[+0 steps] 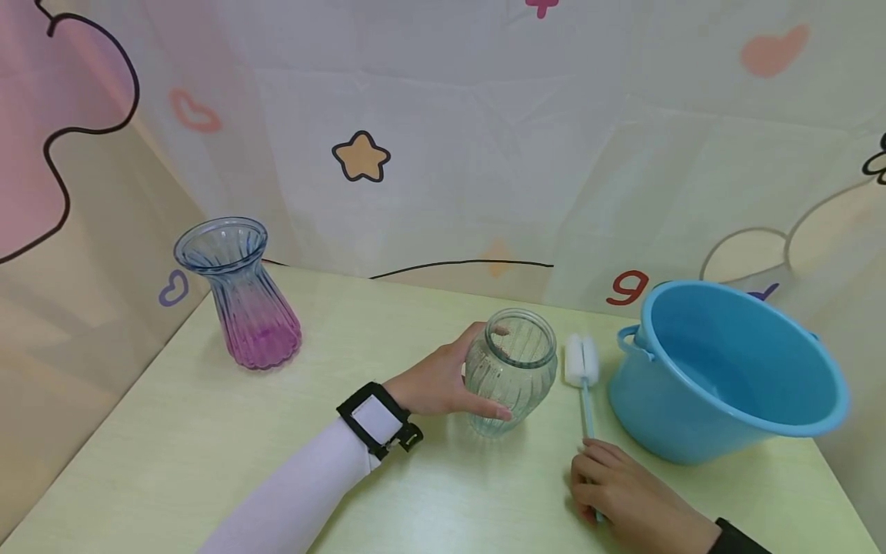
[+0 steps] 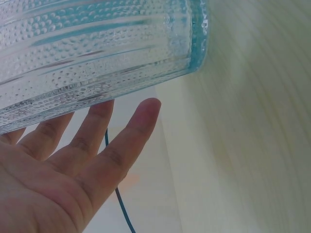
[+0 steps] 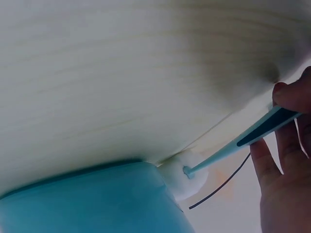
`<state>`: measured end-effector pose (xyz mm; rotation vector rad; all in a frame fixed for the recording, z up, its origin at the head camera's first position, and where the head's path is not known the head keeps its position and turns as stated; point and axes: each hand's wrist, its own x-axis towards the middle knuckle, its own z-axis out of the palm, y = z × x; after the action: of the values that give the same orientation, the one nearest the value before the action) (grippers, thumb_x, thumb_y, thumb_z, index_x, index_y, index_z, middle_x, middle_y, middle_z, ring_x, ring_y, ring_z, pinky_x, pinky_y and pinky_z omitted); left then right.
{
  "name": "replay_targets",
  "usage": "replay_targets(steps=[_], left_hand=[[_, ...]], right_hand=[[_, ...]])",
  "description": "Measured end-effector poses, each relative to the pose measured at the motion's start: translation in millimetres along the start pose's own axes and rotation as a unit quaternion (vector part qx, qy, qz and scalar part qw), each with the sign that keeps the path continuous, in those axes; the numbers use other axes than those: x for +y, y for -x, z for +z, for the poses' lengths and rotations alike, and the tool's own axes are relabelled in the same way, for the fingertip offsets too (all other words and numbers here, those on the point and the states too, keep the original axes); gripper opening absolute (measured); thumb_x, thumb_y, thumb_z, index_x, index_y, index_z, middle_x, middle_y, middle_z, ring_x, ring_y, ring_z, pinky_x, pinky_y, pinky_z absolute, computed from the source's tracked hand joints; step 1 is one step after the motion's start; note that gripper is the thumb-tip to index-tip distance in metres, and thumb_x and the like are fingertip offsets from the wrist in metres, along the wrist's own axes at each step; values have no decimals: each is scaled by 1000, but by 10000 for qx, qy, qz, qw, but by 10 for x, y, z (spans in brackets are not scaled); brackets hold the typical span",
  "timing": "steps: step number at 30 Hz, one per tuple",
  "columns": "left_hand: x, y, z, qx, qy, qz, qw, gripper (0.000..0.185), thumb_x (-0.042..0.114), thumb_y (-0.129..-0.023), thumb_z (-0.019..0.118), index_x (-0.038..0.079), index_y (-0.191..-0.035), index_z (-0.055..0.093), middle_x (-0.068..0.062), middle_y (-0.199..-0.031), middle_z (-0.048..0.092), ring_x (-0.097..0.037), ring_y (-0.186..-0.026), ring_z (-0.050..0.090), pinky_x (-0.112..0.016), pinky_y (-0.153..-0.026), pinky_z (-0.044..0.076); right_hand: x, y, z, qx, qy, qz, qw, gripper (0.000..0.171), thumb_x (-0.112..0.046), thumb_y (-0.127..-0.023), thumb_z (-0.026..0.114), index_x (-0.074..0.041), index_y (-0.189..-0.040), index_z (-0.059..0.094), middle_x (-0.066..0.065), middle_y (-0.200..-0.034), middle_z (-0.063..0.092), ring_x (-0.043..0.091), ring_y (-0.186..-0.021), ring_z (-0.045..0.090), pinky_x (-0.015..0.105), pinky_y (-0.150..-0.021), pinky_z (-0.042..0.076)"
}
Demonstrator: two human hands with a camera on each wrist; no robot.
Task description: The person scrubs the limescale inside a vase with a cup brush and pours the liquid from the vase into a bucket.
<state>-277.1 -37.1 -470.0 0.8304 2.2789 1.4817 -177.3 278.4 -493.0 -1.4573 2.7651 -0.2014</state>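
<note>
A person's left hand [image 1: 432,381] wraps around a clear ribbed jar [image 1: 511,371] standing mid-table [image 1: 208,431]; at the jar's three o'clock lies a sponge brush [image 1: 581,362], its handle pinched by the right hand [image 1: 626,500]; a blue bucket [image 1: 727,369] sits further right; a purple vase [image 1: 238,296] at ten o'clock; steadying the jar firmly should ease brushing.

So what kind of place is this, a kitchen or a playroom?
Probably neither: it looks like a small table set up for washing glassware, screened by a cartoon-printed curtain. A blue basin, a sponge brush and two vases, one clear, one purple, suggest that.
</note>
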Motion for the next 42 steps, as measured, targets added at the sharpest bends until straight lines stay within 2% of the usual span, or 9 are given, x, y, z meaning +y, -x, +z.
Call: replay_targets(steps=[6, 12, 16, 22, 25, 29, 36, 39, 42], left_hand=[[-10, -10, -5, -10, -14, 13, 10000, 100, 36, -76, 93, 38, -152, 28, 10, -143, 57, -16, -127, 58, -34, -103, 52], [-8, -15, -8, -39, -18, 14, 10000, 100, 35, -76, 93, 36, -153, 28, 9, -142, 58, -15, -124, 60, -32, -101, 53], [-10, -14, -9, -51, 6, 35, 10000, 100, 35, -77, 92, 35, -153, 28, 10, -142, 58, -15, -125, 60, -33, -102, 52], [-28, 2, -7, -68, 35, 14, 10000, 99, 37, -77, 92, 36, -152, 28, 9, -142, 57, -16, -126, 59, -35, -101, 52], [-32, 12, -1, -97, 97, 0, 9999, 100, 37, -77, 92, 34, -154, 27, 8, -142, 57, -17, -126, 58, -35, -100, 53], [-38, 11, 6, -135, 209, -5, 9997, 100, 34, -78, 92, 34, -154, 27, 8, -143, 57, -16, -125, 59, -33, -100, 54], [-56, -5, 9, -164, 290, 87, 9994, 99, 32, -79, 92, 36, -154, 27, 8, -142, 57, -16, -125, 60, -33, -98, 55], [-56, -5, 7, -186, 307, 147, 9992, 100, 31, -78, 92, 36, -154, 27, 9, -141, 58, -14, -125, 60, -33, -99, 55], [-52, 0, -3, -193, 290, 156, 9993, 100, 30, -78, 93, 36, -153, 28, 10, -139, 59, -13, -124, 61, -32, -99, 54]], right_hand=[[39, 55, 15, -24, -121, -9, 9999, 45, -11, -77, 86, -38, -73, 50, -22, -93, 49, 7, -103, 46, 49, -102, 51], [96, 94, 19, 264, -214, -89, 9994, 49, -3, -73, 85, -41, -70, 54, -23, -92, 51, 4, -99, 43, 32, -105, 41], [100, 89, -12, 324, -319, -27, 9990, 49, -4, -72, 86, -43, -69, 56, -25, -90, 51, 2, -96, 41, 29, -94, 41], [1, -53, -79, 596, -720, 814, 9923, 41, -4, -77, 85, -35, -97, 68, -24, -99, 55, 0, -94, 47, 26, -81, 50], [-54, -174, -117, 928, -1397, 1521, 9740, 52, -6, -82, 83, -26, -126, 63, -16, -110, 60, 3, -97, 53, 28, -84, 54], [-80, -355, -166, 1688, -2445, 1991, 9339, 76, -15, -87, 84, -20, -151, 43, -4, -126, 59, 10, -110, 57, 25, -95, 53], [-84, -664, -307, 2119, -3960, 2203, 8659, 96, -15, -90, 81, -31, -164, 21, 8, -158, 39, 29, -137, 50, 19, -105, 47], [-88, -774, -352, 2019, -4235, 2275, 8533, 100, -19, -90, 81, -35, -164, 16, 8, -165, 31, 35, -143, 44, 19, -105, 47], [-85, -867, -367, 1982, -4390, 2208, 8481, 105, -19, -88, 83, -36, -164, 13, 6, -167, 26, 36, -144, 42, 33, -109, 48]])
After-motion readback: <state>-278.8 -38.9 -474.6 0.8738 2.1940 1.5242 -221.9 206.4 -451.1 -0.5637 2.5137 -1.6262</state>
